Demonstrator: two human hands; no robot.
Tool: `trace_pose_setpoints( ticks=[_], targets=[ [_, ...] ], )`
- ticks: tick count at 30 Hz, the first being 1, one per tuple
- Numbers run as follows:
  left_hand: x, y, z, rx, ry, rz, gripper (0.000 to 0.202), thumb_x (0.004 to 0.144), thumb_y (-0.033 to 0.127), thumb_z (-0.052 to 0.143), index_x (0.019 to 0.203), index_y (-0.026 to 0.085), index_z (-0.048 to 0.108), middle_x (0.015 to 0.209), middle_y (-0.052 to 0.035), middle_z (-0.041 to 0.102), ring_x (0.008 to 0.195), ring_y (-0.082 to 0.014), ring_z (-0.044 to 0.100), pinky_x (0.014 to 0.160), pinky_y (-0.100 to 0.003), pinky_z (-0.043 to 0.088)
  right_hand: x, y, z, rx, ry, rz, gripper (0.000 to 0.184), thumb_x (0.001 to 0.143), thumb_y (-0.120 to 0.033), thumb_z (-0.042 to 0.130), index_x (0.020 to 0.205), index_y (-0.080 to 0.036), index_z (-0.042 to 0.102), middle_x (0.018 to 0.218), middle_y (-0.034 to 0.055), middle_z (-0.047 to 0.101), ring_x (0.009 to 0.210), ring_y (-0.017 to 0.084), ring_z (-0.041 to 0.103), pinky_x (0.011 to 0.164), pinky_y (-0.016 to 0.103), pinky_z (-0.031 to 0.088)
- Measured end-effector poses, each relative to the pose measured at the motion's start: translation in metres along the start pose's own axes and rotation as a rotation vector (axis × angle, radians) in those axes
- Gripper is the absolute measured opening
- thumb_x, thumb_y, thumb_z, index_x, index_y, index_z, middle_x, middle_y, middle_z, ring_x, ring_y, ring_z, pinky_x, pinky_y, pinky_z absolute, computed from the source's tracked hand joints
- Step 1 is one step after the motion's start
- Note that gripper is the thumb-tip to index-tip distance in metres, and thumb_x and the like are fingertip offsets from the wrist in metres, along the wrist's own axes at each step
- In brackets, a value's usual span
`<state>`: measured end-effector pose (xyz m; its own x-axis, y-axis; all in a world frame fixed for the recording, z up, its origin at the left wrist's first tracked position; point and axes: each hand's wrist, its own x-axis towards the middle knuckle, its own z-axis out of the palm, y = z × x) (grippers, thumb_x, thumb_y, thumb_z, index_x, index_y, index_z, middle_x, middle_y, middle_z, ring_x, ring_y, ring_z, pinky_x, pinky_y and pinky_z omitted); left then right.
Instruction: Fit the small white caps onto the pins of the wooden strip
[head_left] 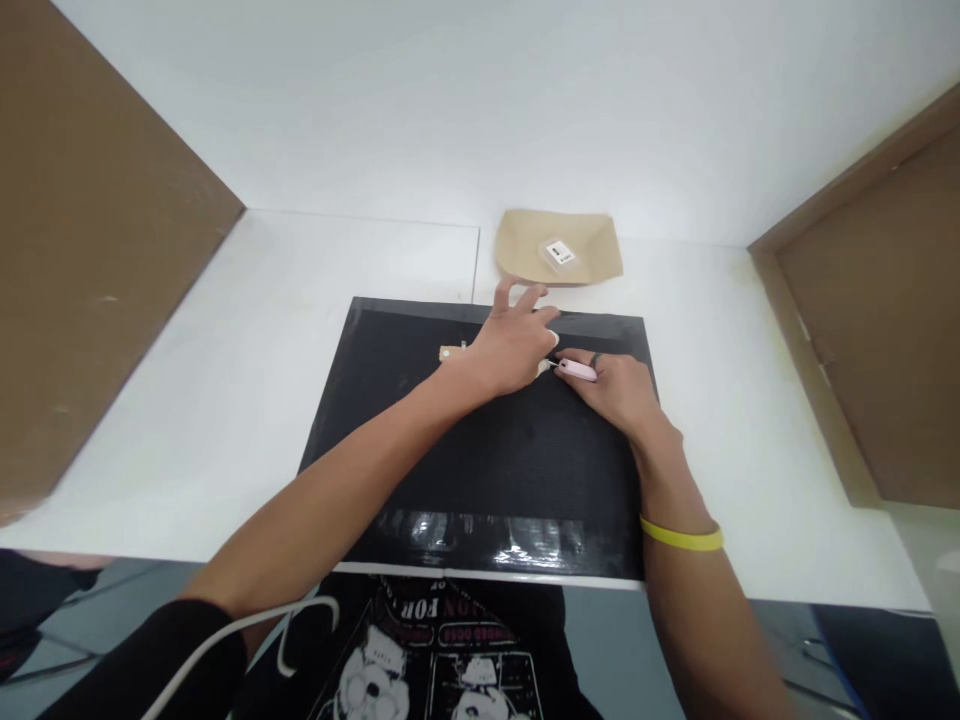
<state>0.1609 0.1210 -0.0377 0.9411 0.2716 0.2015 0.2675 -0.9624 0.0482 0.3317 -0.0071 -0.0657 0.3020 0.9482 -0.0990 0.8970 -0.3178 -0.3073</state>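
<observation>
My left hand [516, 345] is over the upper part of a black mat [495, 450]. Its outer fingers are raised and spread, while its thumb and index finger press together low at the mat around something mostly hidden. A small light tan piece with a white dot [449, 353] shows left of this hand; whether it continues underneath cannot be told. My right hand [619, 385], wearing a dark ring, grips a small pink-handled screwdriver [577, 370]. Its thin metal shaft points left, and the tip meets the spot at my left fingertips.
Behind the mat stands a brown paper tray [517, 255] with a small clear labelled case [559, 253] in it. Brown panels [97, 280] flank the white table [210, 400] on both sides, with a white wall at the back. A white cable [225, 632] hangs by my left sleeve.
</observation>
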Motion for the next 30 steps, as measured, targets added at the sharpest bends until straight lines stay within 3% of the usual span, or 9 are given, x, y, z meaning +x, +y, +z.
trace_pose_setpoints(
  ticks=[7, 13, 20, 30],
  targets=[
    [0.006, 0.001, 0.004, -0.020, -0.060, -0.011, 0.027, 0.080, 0.001, 0.062, 0.083, 0.018, 0.083, 0.119, -0.0102, 0.079, 0.137, -0.0369, 0.052, 0.122, -0.071, 0.020, 0.000, -0.003, -0.002, -0.063, -0.002, -0.043, 0.029, 0.104, -0.042, 0.056, 0.121, -0.038, 0.079, 0.100, 0.0026, 0.083, 0.094, 0.027, 0.078, 0.067, 0.030, 0.037],
    [0.006, 0.003, 0.003, -0.056, -0.138, -0.025, 0.028, 0.082, 0.002, 0.060, 0.087, 0.017, 0.083, 0.117, -0.0102, 0.080, 0.136, -0.0366, 0.054, 0.123, -0.072, 0.020, 0.000, -0.008, 0.000, -0.170, -0.012, -0.085, 0.033, 0.106, -0.040, 0.055, 0.134, -0.040, 0.072, 0.104, 0.0020, 0.083, 0.097, 0.026, 0.077, 0.067, 0.030, 0.038],
    [0.006, 0.004, 0.007, -0.079, -0.106, -0.041, 0.027, 0.085, 0.004, 0.059, 0.086, 0.016, 0.083, 0.111, -0.0108, 0.081, 0.137, -0.0372, 0.053, 0.122, -0.071, 0.020, -0.001, -0.021, -0.001, -0.300, -0.029, -0.115, 0.035, 0.104, -0.028, 0.052, 0.132, -0.035, 0.073, 0.106, 0.0061, 0.082, 0.098, 0.026, 0.076, 0.063, 0.031, 0.034],
    [0.003, 0.006, 0.007, -0.048, -0.092, -0.027, 0.026, 0.084, 0.006, 0.060, 0.088, 0.016, 0.084, 0.109, -0.0118, 0.081, 0.136, -0.0381, 0.054, 0.120, -0.071, 0.022, -0.005, -0.015, -0.001, -0.321, -0.010, -0.120, 0.032, 0.102, -0.024, 0.052, 0.123, -0.031, 0.075, 0.099, 0.0070, 0.080, 0.095, 0.025, 0.075, 0.062, 0.032, 0.031]
  ],
)
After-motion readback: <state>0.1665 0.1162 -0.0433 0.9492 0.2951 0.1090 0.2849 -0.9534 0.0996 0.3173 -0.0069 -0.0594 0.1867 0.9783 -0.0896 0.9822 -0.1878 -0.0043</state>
